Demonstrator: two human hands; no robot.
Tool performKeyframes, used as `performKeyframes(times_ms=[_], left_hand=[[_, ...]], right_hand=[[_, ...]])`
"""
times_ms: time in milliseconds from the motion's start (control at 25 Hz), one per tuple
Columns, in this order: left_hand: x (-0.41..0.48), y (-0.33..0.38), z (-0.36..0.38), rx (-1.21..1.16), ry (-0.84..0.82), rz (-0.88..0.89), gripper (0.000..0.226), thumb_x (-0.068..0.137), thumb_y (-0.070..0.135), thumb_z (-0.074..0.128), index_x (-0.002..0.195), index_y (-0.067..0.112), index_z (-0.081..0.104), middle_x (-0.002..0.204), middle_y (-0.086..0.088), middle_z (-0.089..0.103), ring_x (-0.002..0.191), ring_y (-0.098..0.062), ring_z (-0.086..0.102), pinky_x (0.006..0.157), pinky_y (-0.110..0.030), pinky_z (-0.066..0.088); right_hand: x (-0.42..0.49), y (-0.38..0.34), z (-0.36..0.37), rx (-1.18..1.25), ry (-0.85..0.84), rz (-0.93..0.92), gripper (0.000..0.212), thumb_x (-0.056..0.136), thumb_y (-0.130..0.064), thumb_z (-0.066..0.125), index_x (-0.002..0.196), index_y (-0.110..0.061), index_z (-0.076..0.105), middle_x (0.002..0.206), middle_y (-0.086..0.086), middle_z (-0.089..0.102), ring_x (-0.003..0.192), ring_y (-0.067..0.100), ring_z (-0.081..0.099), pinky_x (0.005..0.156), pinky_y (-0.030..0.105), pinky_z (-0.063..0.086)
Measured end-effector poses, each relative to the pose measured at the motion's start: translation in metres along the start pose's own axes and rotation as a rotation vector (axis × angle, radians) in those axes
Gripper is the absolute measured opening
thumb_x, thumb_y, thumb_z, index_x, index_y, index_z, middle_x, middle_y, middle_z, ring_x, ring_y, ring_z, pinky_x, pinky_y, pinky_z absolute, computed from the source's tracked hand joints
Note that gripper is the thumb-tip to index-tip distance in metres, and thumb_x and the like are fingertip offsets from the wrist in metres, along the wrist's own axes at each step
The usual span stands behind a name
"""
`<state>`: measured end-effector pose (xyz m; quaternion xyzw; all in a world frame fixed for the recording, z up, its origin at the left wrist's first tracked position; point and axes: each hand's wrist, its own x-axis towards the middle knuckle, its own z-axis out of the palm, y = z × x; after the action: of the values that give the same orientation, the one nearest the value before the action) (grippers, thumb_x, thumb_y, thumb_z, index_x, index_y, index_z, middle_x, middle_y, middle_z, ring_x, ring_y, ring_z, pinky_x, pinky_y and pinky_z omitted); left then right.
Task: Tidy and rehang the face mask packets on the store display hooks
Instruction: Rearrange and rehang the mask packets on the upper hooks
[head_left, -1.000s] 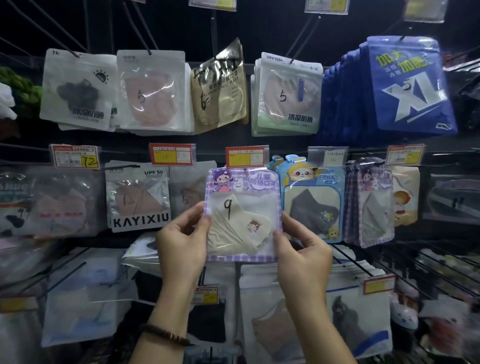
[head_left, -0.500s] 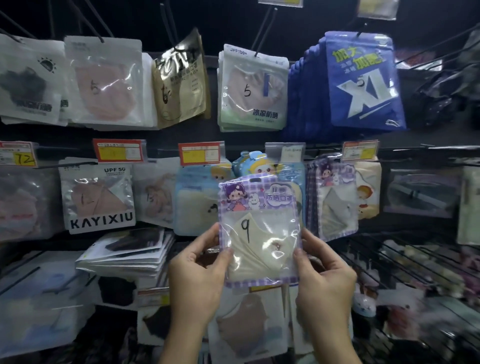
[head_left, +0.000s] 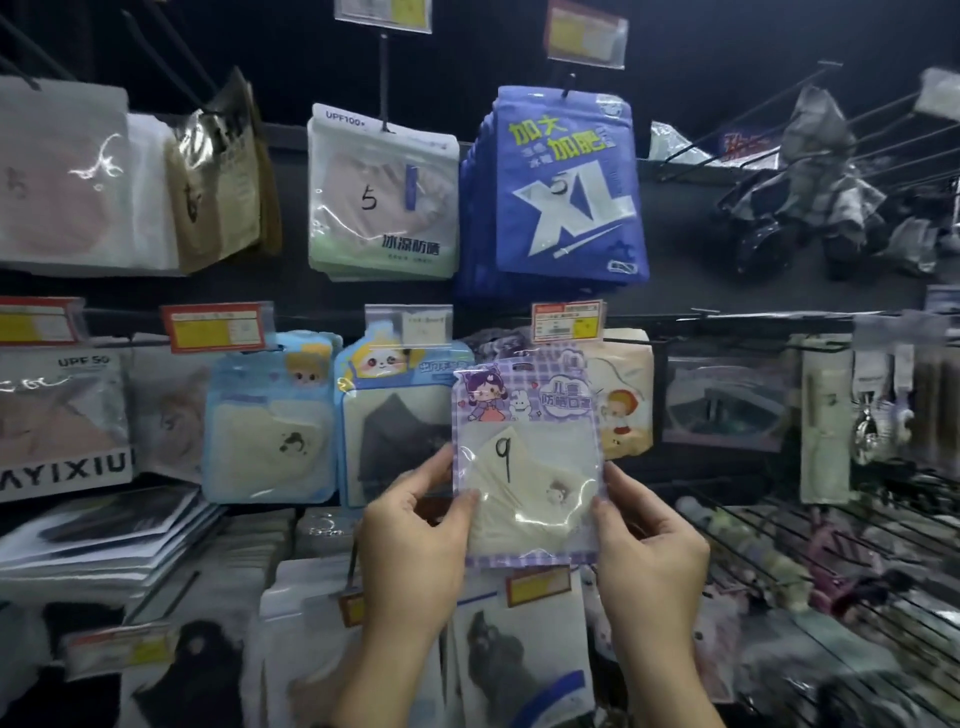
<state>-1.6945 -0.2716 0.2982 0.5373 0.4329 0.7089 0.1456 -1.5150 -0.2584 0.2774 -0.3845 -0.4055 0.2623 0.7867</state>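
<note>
Purple-checked plastic face mask packet (head_left: 527, 457), clear-windowed with a cartoon girl on its header and a handwritten 9 over the cream mask inside, is held upright in front of the middle row of the display. The left hand (head_left: 410, 540) grips its lower left edge, thumb on the front and the other fingers (head_left: 426, 470) curled behind. The right hand (head_left: 649, 545) pinches the lower right edge the same way, thumb in front, the rest of its fingers (head_left: 623, 480) behind. The packet's hang slot sits just below a red-and-yellow price tag (head_left: 568, 321); whether a hook passes through it cannot be told.

Behind the held packet's left edge hangs a blue packet with a panda cartoon and a dark mask (head_left: 395, 415), and beside that a light blue packet with a cream mask (head_left: 270, 421). Behind its right edge shows a cream packet printed with a red-hooded cartoon child (head_left: 623, 400). In the row above hang a thick stack of dark blue packets marked XL (head_left: 566, 192) and, to their left, a green-edged clear packet marked 5 (head_left: 382, 197). Bare black wire hooks (head_left: 779, 119) jut out at the upper right. More packets hang in a lower row, below the hands.
</note>
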Motion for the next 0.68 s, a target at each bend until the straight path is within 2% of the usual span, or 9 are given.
performKeyframes(times_ms=[120, 240, 480, 600, 680], left_hand=[[-0.001, 0.006, 0.018, -0.002, -0.007, 0.007, 0.047, 0.088, 0.016, 0.087, 0.131, 0.030, 0.076, 0.113, 0.024, 0.078, 0.095, 0.007, 0.074, 0.085, -0.017, 0.062], [0.000, 0.009, 0.028, -0.037, 0.020, 0.040, 0.049, 0.088, 0.015, 0.087, 0.134, 0.026, 0.075, 0.114, 0.022, 0.079, 0.100, 0.002, 0.075, 0.092, -0.027, 0.063], [0.011, 0.017, 0.038, -0.040, 0.026, 0.084, 0.049, 0.089, 0.015, 0.086, 0.135, 0.027, 0.074, 0.117, 0.021, 0.078, 0.104, -0.001, 0.076, 0.095, -0.029, 0.063], [0.023, 0.010, 0.041, -0.022, 0.024, 0.043, 0.048, 0.089, 0.014, 0.086, 0.134, 0.024, 0.075, 0.119, 0.017, 0.079, 0.108, -0.003, 0.076, 0.100, -0.036, 0.061], [0.025, 0.006, 0.043, 0.021, 0.012, 0.013, 0.047, 0.089, 0.014, 0.086, 0.134, 0.023, 0.075, 0.119, 0.015, 0.079, 0.107, -0.003, 0.076, 0.102, -0.039, 0.061]], right_hand=[[0.012, 0.001, -0.008, 0.044, 0.020, -0.001, 0.026, 0.097, -0.012, 0.080, 0.117, -0.029, 0.083, 0.104, -0.016, 0.084, 0.100, 0.005, 0.079, 0.094, 0.040, 0.065], [0.016, -0.003, -0.012, 0.083, 0.007, -0.037, 0.029, 0.097, -0.010, 0.079, 0.114, -0.034, 0.083, 0.104, -0.017, 0.083, 0.098, 0.005, 0.080, 0.089, 0.035, 0.065], [0.036, -0.009, -0.010, 0.138, -0.031, -0.052, 0.025, 0.098, -0.016, 0.079, 0.118, -0.030, 0.083, 0.112, -0.015, 0.083, 0.105, 0.004, 0.078, 0.083, 0.022, 0.064], [0.047, -0.006, -0.006, 0.087, -0.031, -0.042, 0.025, 0.097, -0.020, 0.081, 0.122, -0.025, 0.083, 0.112, -0.013, 0.083, 0.107, 0.003, 0.078, 0.093, 0.033, 0.065], [0.053, -0.001, -0.004, 0.021, -0.023, -0.021, 0.025, 0.097, -0.020, 0.081, 0.122, -0.024, 0.082, 0.109, -0.014, 0.083, 0.104, 0.002, 0.078, 0.094, 0.038, 0.066]])
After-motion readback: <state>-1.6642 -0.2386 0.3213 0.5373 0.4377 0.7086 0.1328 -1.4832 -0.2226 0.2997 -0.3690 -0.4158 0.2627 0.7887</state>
